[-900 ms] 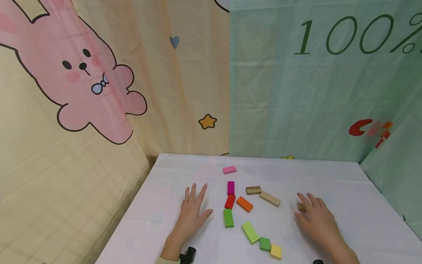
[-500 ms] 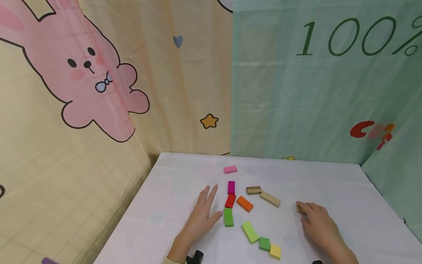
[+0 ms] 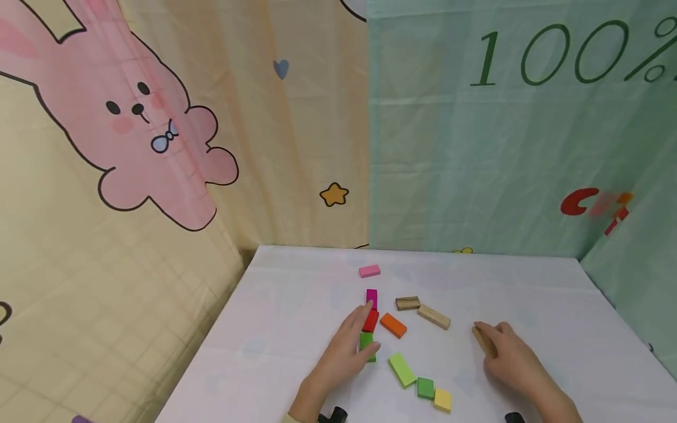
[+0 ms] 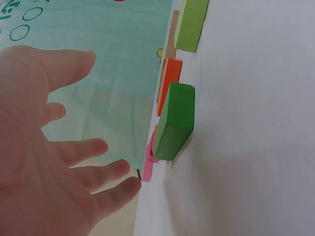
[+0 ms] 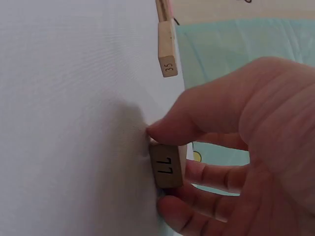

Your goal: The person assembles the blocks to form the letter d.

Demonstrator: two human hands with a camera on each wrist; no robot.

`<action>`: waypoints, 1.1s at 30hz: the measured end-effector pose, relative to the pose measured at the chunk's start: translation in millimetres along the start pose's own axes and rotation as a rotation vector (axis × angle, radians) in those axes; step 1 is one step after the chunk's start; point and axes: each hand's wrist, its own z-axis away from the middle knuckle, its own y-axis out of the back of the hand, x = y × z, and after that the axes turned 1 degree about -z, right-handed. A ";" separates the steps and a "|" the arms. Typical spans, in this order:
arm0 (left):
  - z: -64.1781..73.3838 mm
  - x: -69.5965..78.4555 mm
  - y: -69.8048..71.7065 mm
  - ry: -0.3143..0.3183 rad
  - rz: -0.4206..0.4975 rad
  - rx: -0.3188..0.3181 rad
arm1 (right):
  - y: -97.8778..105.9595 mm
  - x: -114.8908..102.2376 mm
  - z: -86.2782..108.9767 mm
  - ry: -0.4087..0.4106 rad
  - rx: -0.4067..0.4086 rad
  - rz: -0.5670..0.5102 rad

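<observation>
My left hand (image 3: pixel 342 352) hovers low with straight, spread fingers. In the head view it overlaps a green block (image 3: pixel 367 339), a red block (image 3: pixel 371 321) and a magenta block (image 3: pixel 372 295). The left wrist view shows its palm (image 4: pixel 44 162) facing the green block (image 4: pixel 174 123), with a gap between them. On the right, my other hand (image 3: pixel 515 355) pinches a plain wooden block (image 3: pixel 482 341) between thumb and fingers. That wooden block (image 5: pixel 166 165) carries the number 77 on its end face and sits low at the white surface.
Two more wooden blocks (image 3: pixel 433 316) lie end to end in the middle, beside an orange block (image 3: pixel 394 325). Nearer are a lime block (image 3: pixel 402 370), a small green one (image 3: pixel 425 388) and a yellow one (image 3: pixel 442 400). A pink block (image 3: pixel 369 271) lies farthest back. Printed curtains (image 3: pixel 476 147) stand behind the table.
My left hand has moved right, from beside the coloured blocks to over them. The right hand has closed its thumb and fingers on the wooden block, which now shows turned lengthwise.
</observation>
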 end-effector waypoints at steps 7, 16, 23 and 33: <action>-0.4 10.5 -12.5 -0.012 0.026 -0.094 | -0.4 -2.6 4.8 -0.025 -0.118 -0.039; -0.7 26.4 -20.8 -0.047 0.018 -0.127 | 1.9 -9.0 2.1 -0.004 -0.145 -0.088; -3.0 36.7 -29.1 -0.083 0.000 -0.169 | -2.9 -12.3 4.0 0.022 -0.134 -0.134; -8.3 44.6 -42.0 -0.083 -0.006 -0.228 | -5.7 -16.2 4.9 0.023 -0.120 -0.130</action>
